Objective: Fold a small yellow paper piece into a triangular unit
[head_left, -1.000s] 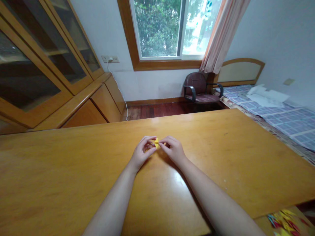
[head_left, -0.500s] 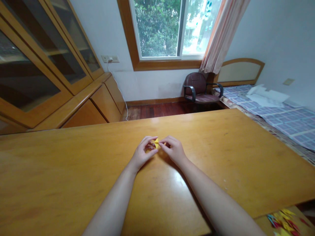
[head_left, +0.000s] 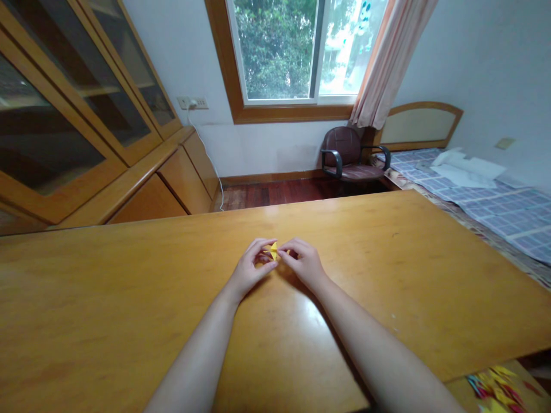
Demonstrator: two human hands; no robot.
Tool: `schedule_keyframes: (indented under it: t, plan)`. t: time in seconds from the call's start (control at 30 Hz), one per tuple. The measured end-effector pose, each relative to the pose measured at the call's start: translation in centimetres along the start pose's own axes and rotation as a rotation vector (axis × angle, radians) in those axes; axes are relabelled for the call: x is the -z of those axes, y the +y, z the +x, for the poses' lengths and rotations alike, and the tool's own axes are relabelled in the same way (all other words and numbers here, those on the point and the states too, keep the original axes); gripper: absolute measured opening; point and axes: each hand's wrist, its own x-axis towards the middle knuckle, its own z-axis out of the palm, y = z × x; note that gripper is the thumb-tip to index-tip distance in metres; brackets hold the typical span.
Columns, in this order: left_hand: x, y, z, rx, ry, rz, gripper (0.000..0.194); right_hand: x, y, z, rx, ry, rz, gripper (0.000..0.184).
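Note:
A small yellow paper crane is held just above the wooden table, its two wings spread toward and away from me. My left hand curves round it from the left, with thumb and fingertips at the wing tips. From the right, my right hand pinches the crane's near end between thumb and forefinger. Fingers cover parts of the folded paper, so its finer creases cannot be made out.
Several folded paper pieces, yellow, red and blue, lie on a lower surface at the bottom right. Beyond the table stand a maroon armchair and a bed. A glass-door cabinet lines the left wall.
Almost nothing differs. Both hands keep their places around the paper crane, with only a very slight shift of the left fingers.

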Motion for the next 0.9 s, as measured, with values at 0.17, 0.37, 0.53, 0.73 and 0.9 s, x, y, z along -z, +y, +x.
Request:
schedule_keyframes:
  t: [0.17, 0.37, 0.53, 0.73, 0.9]
  plan:
    - [-0.01, -0.05, -0.11, 0.009, -0.015, -0.006, 0.045, 0.00, -0.06, -0.01, 0.004, -0.009, 0.005, 0.006]
    - [-0.06, 0.01, -0.16, 0.013, -0.023, -0.008, 0.045, 0.07, -0.01, -0.01, 0.009, -0.018, 0.001, 0.007]
    - [-0.06, 0.09, -0.17, 0.018, -0.019, 0.001, 0.044, 0.02, -0.04, -0.01, 0.002, -0.020, -0.005, 0.007]
    - [-0.17, 0.21, -0.16, 0.027, -0.006, 0.004, 0.043, 0.10, -0.20, -0.03, -0.009, -0.017, -0.005, 0.007]
    - [-0.18, 0.12, -0.16, 0.023, -0.001, 0.002, 0.043, 0.09, -0.23, -0.05, -0.020, -0.017, -0.005, 0.007]
